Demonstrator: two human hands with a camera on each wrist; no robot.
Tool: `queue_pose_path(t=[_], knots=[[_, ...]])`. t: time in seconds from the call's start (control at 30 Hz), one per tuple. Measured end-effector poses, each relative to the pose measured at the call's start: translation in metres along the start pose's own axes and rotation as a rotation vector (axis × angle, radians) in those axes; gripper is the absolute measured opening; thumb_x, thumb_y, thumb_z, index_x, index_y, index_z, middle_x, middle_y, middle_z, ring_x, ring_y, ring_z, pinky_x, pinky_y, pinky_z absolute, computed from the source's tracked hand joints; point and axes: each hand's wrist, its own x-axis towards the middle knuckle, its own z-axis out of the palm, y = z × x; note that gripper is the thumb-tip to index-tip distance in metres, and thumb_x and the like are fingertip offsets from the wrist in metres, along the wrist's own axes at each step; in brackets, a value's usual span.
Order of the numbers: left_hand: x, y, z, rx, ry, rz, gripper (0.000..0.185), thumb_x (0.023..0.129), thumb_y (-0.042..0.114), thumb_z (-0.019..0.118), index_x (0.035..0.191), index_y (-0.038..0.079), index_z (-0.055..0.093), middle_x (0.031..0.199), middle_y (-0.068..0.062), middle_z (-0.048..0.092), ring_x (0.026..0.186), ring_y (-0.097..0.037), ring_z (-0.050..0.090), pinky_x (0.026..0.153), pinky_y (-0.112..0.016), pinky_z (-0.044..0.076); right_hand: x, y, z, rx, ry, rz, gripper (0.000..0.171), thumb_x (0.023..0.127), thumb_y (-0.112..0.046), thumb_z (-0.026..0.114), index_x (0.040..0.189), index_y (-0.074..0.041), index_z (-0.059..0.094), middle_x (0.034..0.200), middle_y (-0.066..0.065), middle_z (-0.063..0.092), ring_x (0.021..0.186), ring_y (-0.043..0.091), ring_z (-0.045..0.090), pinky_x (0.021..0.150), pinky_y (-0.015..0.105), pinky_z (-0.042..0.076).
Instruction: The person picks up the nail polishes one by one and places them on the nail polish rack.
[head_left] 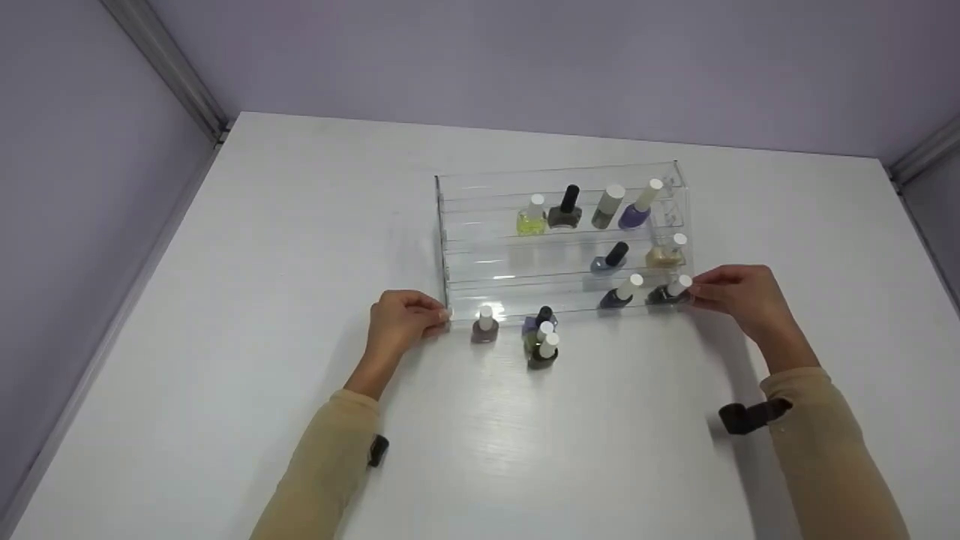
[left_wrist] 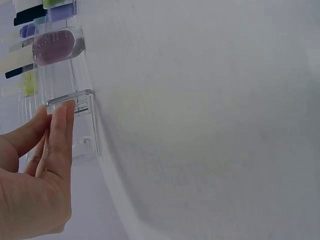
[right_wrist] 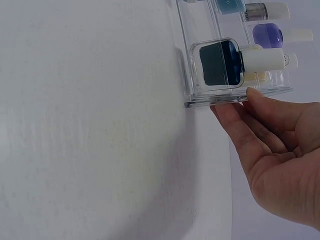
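A clear acrylic tiered nail polish rack (head_left: 480, 225) stands on the white table. My left hand (head_left: 405, 321) holds its front left corner, thumb and fingertips at the side panel's edge in the left wrist view. At the front right corner, my right hand (head_left: 739, 300) grips the other side panel, beside a dark nail polish bottle (right_wrist: 220, 64) with a white cap. More bottles sit on the tiers, among them a yellow bottle (head_left: 532, 217) and a purple bottle (head_left: 635, 216). In front of the rack stand a mauve bottle (head_left: 485, 328) and a small cluster with a dark bottle (head_left: 544, 354).
The white table (head_left: 225, 300) reaches back to a pale lilac wall (head_left: 525, 67). A metal post (head_left: 172, 67) stands at the back left corner. Black camera straps sit on both tan sleeves (head_left: 825, 442).
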Motion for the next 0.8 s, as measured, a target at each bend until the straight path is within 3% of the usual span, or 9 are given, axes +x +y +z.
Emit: queue_pose_path(t=[0.3, 0.53, 0.8], knots=[[0.000, 0.003, -0.002, -0.026, -0.002, -0.043, 0.009, 0.076, -0.002, 0.070, 0.083, -0.007, 0.067, 0.076, -0.013, 0.067, 0.068, -0.017, 0.066, 0.063, -0.026, 0.055, 0.001, -0.003, 0.000, 0.024, -0.002, 0.027, 0.009, 0.085, 0.000, 0.062, 0.093, 0.003, 0.065, 0.082, -0.002, 0.065, 0.077, 0.011, 0.065, 0.074, 0.025, 0.053], [0.001, 0.005, -0.004, -0.038, -0.023, -0.064, 0.012, 0.077, -0.001, 0.071, 0.086, -0.006, 0.066, 0.081, -0.014, 0.067, 0.072, -0.017, 0.066, 0.066, -0.026, 0.055, 0.000, -0.003, -0.002, -0.029, 0.003, 0.078, 0.022, 0.086, -0.007, 0.063, 0.103, 0.007, 0.060, 0.086, -0.003, 0.062, 0.079, 0.009, 0.065, 0.075, 0.025, 0.052], [-0.004, 0.009, -0.010, 0.002, 0.000, -0.046, 0.010, 0.079, 0.001, 0.069, 0.087, -0.004, 0.067, 0.083, -0.012, 0.067, 0.074, -0.017, 0.065, 0.070, -0.026, 0.054, 0.000, -0.002, -0.002, 0.034, -0.009, 0.067, 0.008, 0.086, -0.001, 0.062, 0.092, 0.001, 0.065, 0.085, 0.001, 0.064, 0.078, 0.010, 0.065, 0.075, 0.025, 0.053]])
